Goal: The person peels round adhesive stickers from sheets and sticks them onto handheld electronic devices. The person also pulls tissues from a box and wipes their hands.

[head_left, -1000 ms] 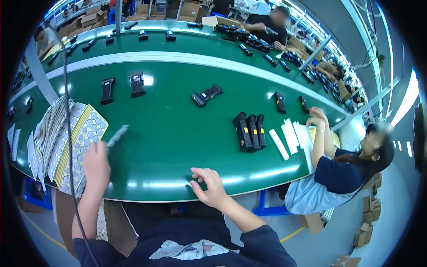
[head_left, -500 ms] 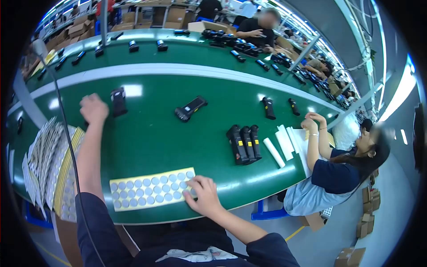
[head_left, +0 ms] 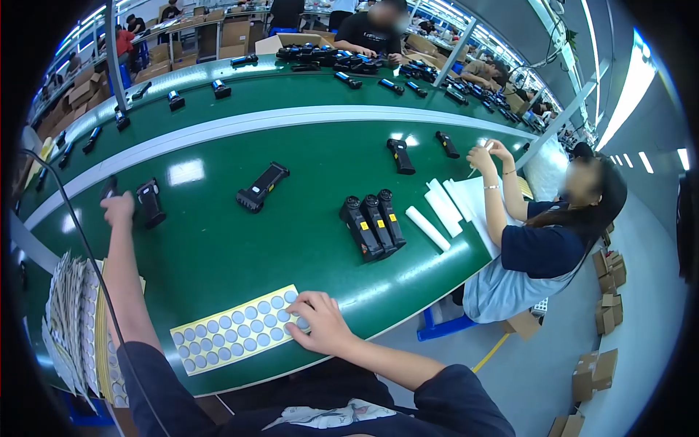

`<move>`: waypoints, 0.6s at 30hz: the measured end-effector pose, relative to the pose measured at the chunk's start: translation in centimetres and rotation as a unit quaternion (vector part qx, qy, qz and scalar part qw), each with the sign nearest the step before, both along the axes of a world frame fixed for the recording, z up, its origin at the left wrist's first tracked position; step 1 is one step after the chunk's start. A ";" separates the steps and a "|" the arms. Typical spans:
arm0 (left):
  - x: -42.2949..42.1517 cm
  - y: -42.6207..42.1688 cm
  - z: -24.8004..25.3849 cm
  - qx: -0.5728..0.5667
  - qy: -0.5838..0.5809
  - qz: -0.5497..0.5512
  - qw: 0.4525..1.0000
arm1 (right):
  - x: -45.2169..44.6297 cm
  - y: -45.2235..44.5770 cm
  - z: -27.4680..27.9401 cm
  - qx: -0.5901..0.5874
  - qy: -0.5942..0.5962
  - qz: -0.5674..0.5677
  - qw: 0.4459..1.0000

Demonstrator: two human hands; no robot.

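Note:
My left hand [head_left: 119,210] reaches to the far left, its fingers curled around a black handheld device [head_left: 109,187], partly hidden by the hand. Just right of it lies another black device [head_left: 151,203]. At the table's near edge is a yellow-backed sheet of round grey stickers [head_left: 233,329]. On its right end rests my right hand [head_left: 320,324], thumb and forefinger apart at the last stickers. A larger black device [head_left: 263,188] lies tilted mid-table.
Three black devices [head_left: 372,224] stand together right of centre, beside white rolls [head_left: 428,229]. A co-worker [head_left: 542,226] sits at the right. Stacked sticker sheets [head_left: 76,328] fill the near left. A pale rail [head_left: 291,116] crosses behind; a cable [head_left: 80,226] hangs at left.
The view has swung right, so the table things appear farther left. The device at my left hand now shows above the fingers. My right hand stays at the sticker sheet's right end.

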State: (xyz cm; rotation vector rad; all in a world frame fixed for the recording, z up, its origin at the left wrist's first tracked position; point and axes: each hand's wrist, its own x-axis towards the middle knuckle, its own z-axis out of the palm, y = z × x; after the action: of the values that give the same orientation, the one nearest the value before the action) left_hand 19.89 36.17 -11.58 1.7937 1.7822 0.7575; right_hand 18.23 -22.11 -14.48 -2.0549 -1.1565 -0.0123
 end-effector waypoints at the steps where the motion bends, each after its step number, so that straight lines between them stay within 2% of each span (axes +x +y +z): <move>1: 1.1 -1.1 -0.4 0.008 -0.096 -0.052 0.994 | -0.1 0.0 0.1 -0.003 0.003 -0.003 1.000; 2: 1.8 -2.6 -1.1 0.014 -0.190 -0.103 0.976 | -0.2 -0.1 0.1 -0.007 0.007 -0.006 1.000; 3: 1.7 -11.2 3.7 -0.101 -0.274 -0.140 0.946 | -0.2 -0.1 -0.1 -0.016 0.006 -0.007 1.000; 4: 1.9 -13.8 3.2 -0.167 -0.348 -0.229 0.894 | -0.1 -0.2 -0.2 -0.014 0.010 -0.006 1.000; 6: 1.7 -21.5 2.8 -0.329 -0.418 -0.295 0.794 | 0.0 -0.5 -0.5 -0.009 0.017 0.010 1.000; 7: 1.4 -25.5 2.5 -0.373 -0.434 -0.291 0.767 | 0.3 -0.8 -0.2 -0.004 0.017 0.025 1.000; 8: 1.4 -27.4 0.3 -0.466 -0.455 -0.286 0.703 | 0.9 -1.2 -0.4 -0.003 0.022 0.026 0.999; 10: -0.2 -33.4 0.6 -0.514 -0.462 -0.320 0.648 | 2.4 -2.4 -1.4 -0.016 -0.079 0.143 0.987; 11: -0.5 -34.6 -0.8 -0.511 -0.453 -0.364 0.634 | 2.5 -2.8 -0.8 -0.010 -0.088 0.155 0.984; 16: -1.0 -38.6 -1.6 -0.431 -0.432 -0.449 0.653 | 3.2 -3.9 -0.6 -0.071 -0.091 0.171 0.979; 18: -1.4 -38.6 -1.9 -0.351 -0.412 -0.514 0.665 | 3.4 -3.8 -0.9 -0.090 -0.088 0.193 0.973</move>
State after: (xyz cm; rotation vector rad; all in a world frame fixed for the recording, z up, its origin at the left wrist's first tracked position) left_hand 18.48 -2.41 -13.44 1.2244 0.1971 0.2106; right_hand 21.66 -25.91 -15.33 -1.9779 -1.7068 0.1045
